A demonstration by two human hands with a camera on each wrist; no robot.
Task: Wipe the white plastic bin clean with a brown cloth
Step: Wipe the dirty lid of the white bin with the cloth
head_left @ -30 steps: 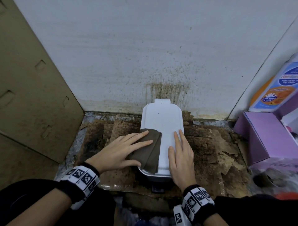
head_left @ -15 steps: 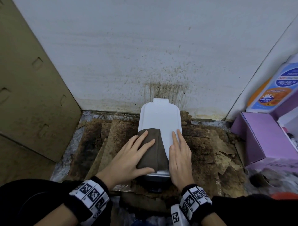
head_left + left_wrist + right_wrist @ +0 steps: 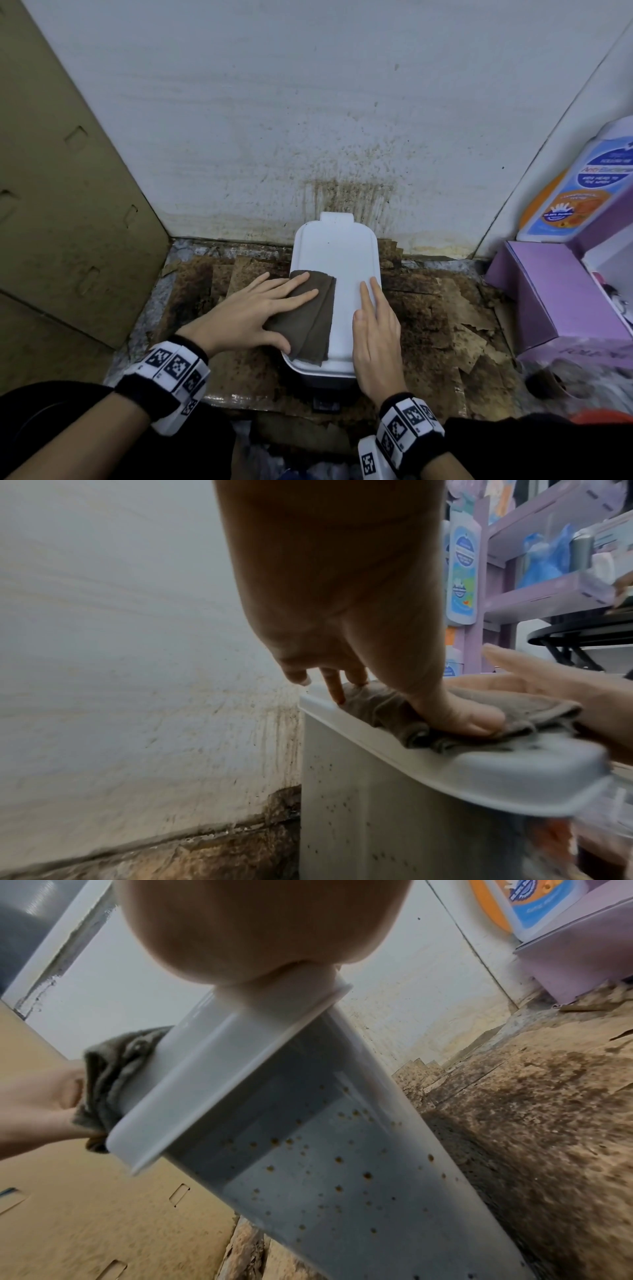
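Observation:
A tall white plastic bin [image 3: 337, 253] stands against the stained wall, its flat lid facing up. A folded brown cloth [image 3: 310, 322] lies on the near left part of the lid. My left hand [image 3: 260, 311] presses flat on the cloth with straight fingers, thumb at its near edge. In the left wrist view the cloth [image 3: 387, 710] bunches under the thumb on the lid [image 3: 479, 772]. My right hand [image 3: 375, 329] rests flat along the lid's right edge. The bin's side [image 3: 325, 1164] carries brown specks; the cloth [image 3: 113, 1069] hangs over the far rim.
Stained, torn brown cardboard [image 3: 445, 318] covers the floor around the bin. A cardboard panel [image 3: 68, 192] leans at the left. At the right stand a purple box [image 3: 555, 294] and a large bottle [image 3: 582, 185]. The white wall [image 3: 308, 120] is spattered brown behind the bin.
My left hand slid the cloth to the right across the lid and then back toward the left edge. The right hand has stayed on the right side of the lid.

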